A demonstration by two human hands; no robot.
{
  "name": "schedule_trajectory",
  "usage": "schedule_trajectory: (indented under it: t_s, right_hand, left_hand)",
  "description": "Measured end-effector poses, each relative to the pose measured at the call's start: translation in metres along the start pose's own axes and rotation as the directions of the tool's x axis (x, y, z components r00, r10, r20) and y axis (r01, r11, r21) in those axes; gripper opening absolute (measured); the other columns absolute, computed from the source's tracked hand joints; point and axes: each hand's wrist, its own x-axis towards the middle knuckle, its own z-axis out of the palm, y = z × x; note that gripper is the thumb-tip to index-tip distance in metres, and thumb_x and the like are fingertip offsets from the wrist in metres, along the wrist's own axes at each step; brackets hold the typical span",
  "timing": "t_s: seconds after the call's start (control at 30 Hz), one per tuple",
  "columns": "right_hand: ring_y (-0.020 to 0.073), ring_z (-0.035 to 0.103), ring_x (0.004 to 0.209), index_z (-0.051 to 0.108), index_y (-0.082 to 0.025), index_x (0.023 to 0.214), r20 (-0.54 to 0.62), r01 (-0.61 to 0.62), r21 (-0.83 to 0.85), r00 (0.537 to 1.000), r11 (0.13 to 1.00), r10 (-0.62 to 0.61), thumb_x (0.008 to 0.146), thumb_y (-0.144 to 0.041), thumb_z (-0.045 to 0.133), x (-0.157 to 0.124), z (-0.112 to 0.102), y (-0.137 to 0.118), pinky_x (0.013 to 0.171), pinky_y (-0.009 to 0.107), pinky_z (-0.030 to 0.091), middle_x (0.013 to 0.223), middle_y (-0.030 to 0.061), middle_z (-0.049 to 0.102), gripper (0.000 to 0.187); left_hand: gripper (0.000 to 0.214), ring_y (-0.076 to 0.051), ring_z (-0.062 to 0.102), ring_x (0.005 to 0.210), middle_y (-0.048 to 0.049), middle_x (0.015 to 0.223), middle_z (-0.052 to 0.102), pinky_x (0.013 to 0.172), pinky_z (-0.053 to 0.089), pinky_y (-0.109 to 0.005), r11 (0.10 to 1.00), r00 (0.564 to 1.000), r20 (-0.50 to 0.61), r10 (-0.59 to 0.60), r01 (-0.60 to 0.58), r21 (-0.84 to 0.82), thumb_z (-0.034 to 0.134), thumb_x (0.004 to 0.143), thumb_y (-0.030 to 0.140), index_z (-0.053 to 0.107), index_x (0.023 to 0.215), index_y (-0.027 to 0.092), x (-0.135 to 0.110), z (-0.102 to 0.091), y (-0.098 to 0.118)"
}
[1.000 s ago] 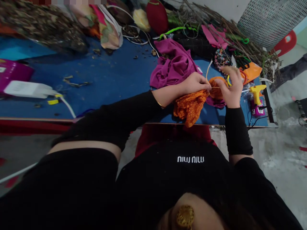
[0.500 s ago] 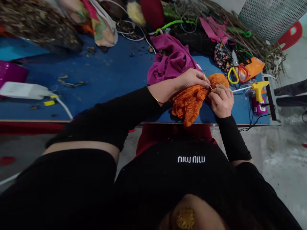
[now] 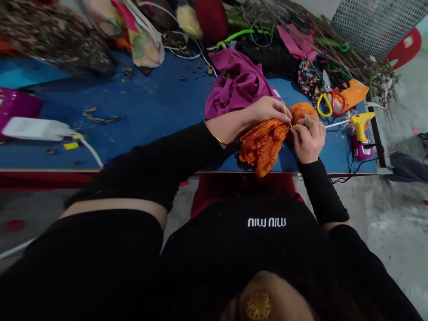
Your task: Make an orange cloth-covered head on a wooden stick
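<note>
Two hands meet near the front edge of the blue table (image 3: 150, 111). In the head view, the left hand (image 3: 267, 111) is closed on the gathered neck of the orange fabric (image 3: 262, 145). The right hand (image 3: 309, 138) pinches a thin pale cord (image 3: 285, 107) at that neck. A yellow glue gun (image 3: 361, 122) lies at three o'clock of the right hand, scissors (image 3: 326, 104) at one o'clock. The wrap likely holds best with the cord pulled taut and the left pinch tight against the stuffed end.

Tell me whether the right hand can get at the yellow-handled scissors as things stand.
Probably yes: the yellow-handled scissors lie uncovered on the blue table just beyond the right hand, though that hand is pinching the orange cloth bundle.
</note>
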Motion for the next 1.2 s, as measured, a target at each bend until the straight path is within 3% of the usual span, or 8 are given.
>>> schedule_trajectory:
  t_s: [0.1,0.27,0.4,0.53,0.7,0.87,1.07,1.2]
  right_hand:
    - [0.0283,0.063,0.130,0.073,-0.025,0.098,0.092,0.048,0.107,0.994,0.993,-0.058,0.104,-0.040,0.051,0.000,-0.011,-0.002,0.110,0.052,0.048,0.116,0.0105,0.072,0.027]
    - [0.0299,0.057,0.138,0.064,-0.023,0.130,0.166,-0.067,0.190,0.985,0.979,0.035,0.106,-0.034,0.041,0.026,-0.004,0.012,0.116,0.058,0.045,0.137,0.0142,0.065,0.035]
    - [0.0319,0.056,0.135,0.068,-0.024,0.118,0.263,-0.092,0.155,0.964,0.984,0.049,0.103,-0.032,0.046,0.042,0.015,0.020,0.117,0.063,0.041,0.135,0.0121,0.065,0.028]
    - [0.0324,0.057,0.129,0.070,-0.025,0.112,0.284,-0.109,0.130,0.956,0.985,0.068,0.100,-0.030,0.050,0.042,0.020,0.019,0.113,0.064,0.043,0.132,0.0111,0.066,0.024]
    - [0.0334,0.055,0.130,0.071,-0.025,0.113,0.328,-0.106,0.084,0.942,0.991,0.073,0.097,-0.026,0.053,0.043,0.011,0.015,0.112,0.063,0.043,0.133,0.0129,0.065,0.023]
    - [0.0329,0.053,0.133,0.071,-0.026,0.112,0.352,-0.084,0.085,0.935,0.993,0.049,0.096,-0.024,0.054,0.046,0.010,0.014,0.112,0.063,0.043,0.136,0.0119,0.063,0.023]
    - [0.0303,0.051,0.136,0.070,-0.025,0.102,0.278,-0.067,0.137,0.960,0.988,0.026,0.100,-0.027,0.053,0.041,0.019,0.020,0.118,0.062,0.039,0.136,0.0103,0.064,0.017]
    - [0.0280,0.053,0.136,0.067,-0.022,0.110,0.236,-0.086,0.178,0.971,0.980,0.042,0.102,-0.025,0.047,0.038,0.013,0.024,0.118,0.059,0.043,0.135,0.0127,0.063,0.022]
  left_hand:
    - [0.013,-0.020,0.074,0.085,-0.0043,0.082,0.076,0.098,0.058,-0.045,0.998,0.999,0.010,0.041,-0.042,0.041,0.085,0.069,0.011,0.078,0.081,0.011,0.001,-0.001,-0.001]
    - [0.014,-0.020,0.073,0.082,-0.0035,0.080,0.074,0.086,0.059,-0.036,0.956,0.976,0.014,0.218,-0.217,0.197,0.083,0.071,0.012,0.075,0.082,0.012,-0.002,0.001,-0.004]
    - [0.007,-0.019,0.071,0.084,-0.0022,0.079,0.072,0.082,0.056,-0.032,0.805,0.905,-0.017,0.424,-0.368,0.465,0.075,0.083,0.022,0.072,0.088,0.018,-0.008,0.006,-0.009]
    - [0.011,-0.024,0.070,0.091,-0.0039,0.086,0.071,0.085,0.052,-0.036,0.620,0.842,-0.013,0.540,-0.387,0.682,0.065,0.090,0.029,0.069,0.096,0.020,-0.011,0.013,-0.015]
    - [0.015,-0.028,0.068,0.107,-0.0074,0.099,0.071,0.092,0.047,-0.039,0.612,0.878,-0.039,0.476,-0.300,0.732,0.060,0.095,0.032,0.070,0.101,0.022,-0.015,0.018,-0.015]
    - [0.019,-0.024,0.062,0.101,-0.0047,0.110,0.074,0.090,0.045,-0.038,0.596,0.894,-0.007,0.448,-0.292,0.748,0.057,0.097,0.029,0.068,0.111,0.027,-0.016,0.016,-0.013]
    - [0.017,-0.023,0.061,0.098,-0.0057,0.112,0.074,0.088,0.044,-0.038,0.598,0.892,0.027,0.451,-0.325,0.733,0.056,0.097,0.028,0.066,0.110,0.027,-0.018,0.014,-0.010]
    - [0.015,-0.025,0.062,0.105,-0.0068,0.113,0.072,0.092,0.043,-0.038,0.631,0.903,0.008,0.431,-0.308,0.712,0.060,0.095,0.026,0.065,0.109,0.024,-0.021,0.015,-0.007]
